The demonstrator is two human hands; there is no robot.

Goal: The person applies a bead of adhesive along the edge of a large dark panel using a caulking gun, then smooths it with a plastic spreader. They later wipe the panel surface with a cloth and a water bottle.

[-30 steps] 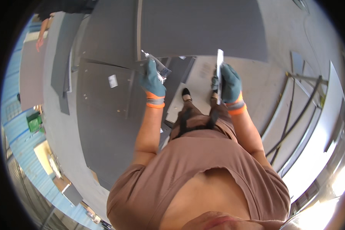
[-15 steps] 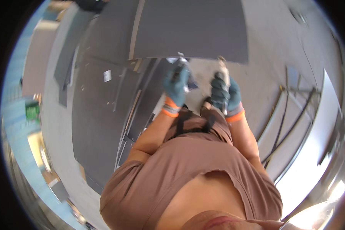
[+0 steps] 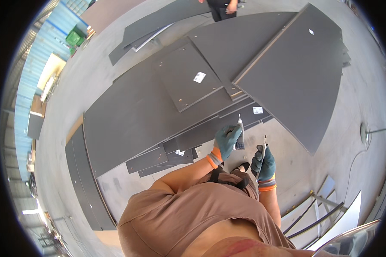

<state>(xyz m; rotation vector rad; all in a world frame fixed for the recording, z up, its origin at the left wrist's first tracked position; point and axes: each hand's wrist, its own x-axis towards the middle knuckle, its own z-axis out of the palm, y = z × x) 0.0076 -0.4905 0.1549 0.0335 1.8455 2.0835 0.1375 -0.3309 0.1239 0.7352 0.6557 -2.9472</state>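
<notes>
In front of my body, my left hand [image 3: 225, 140], in a teal glove with an orange cuff, is closed round a dark tube with a white nozzle [image 3: 239, 121]. The nozzle points away from me, close to the near edge of the stacked panels. Lower and to the right, my right hand [image 3: 266, 166], gloved the same way, grips a slim metal-and-light-coloured hand tool [image 3: 263, 153] with a narrow tip. That tip points forward over the floor; its exact kind is unclear. Just ahead lies a large dark grey panel [image 3: 291, 81] with a white label.
More dark panels [image 3: 133, 124], some with white labels, lie stacked to the left. At the far edge stands another person [image 3: 224, 9]. Metal framing [image 3: 326, 201] and a white sheet [image 3: 345, 225] are at lower right, a stand with a round base [image 3: 364, 133] at right.
The view has swung left and widened, bringing the panel stack and the other person into sight. Both hands appear lower and further right, still holding the same things.
</notes>
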